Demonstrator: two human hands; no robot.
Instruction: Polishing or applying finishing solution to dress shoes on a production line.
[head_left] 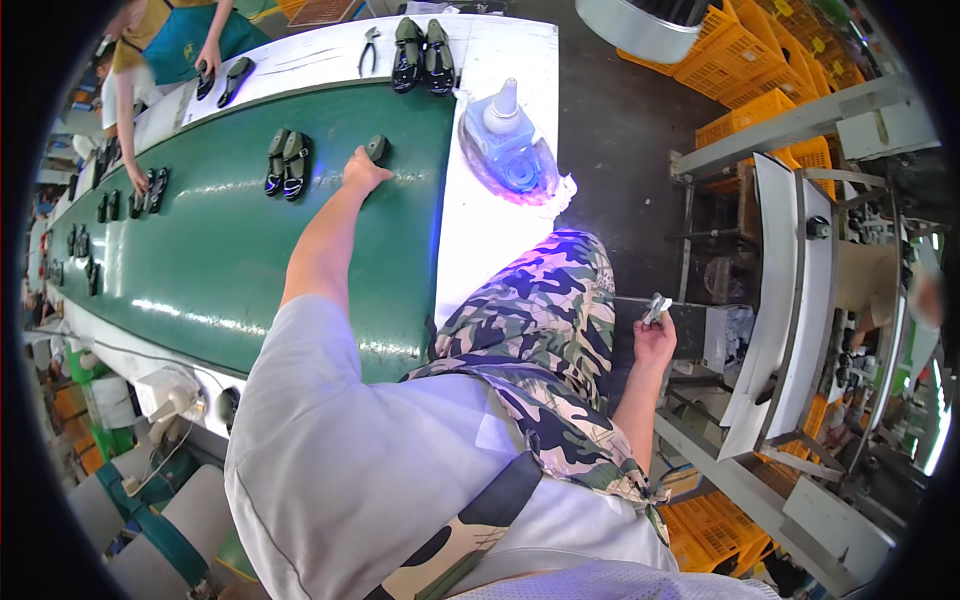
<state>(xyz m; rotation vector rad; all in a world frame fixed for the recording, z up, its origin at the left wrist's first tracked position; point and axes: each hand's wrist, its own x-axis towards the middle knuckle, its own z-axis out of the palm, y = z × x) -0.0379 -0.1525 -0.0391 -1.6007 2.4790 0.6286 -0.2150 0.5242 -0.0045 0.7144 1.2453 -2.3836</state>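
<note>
On the green conveyor belt (230,240) my left hand (366,173) is closed round a dark shoe (378,149). The heel end sticks out past my fingers and the rest is hidden under the hand. To its left stands a pair of black-and-olive strap shoes (289,164). Down by my right side, away from the table, my right hand (655,342) pinches a small crumpled grey-white piece (657,309), perhaps a cloth; its kind is unclear. A camouflage apron (545,310) covers my lap.
On the white tabletop are another shoe pair (423,56), pliers (369,52) and a white-nozzled bottle (502,108) in a clear tray. Across the belt a person (180,40) handles shoes. A metal rack (775,300) and orange crates (760,120) stand at right.
</note>
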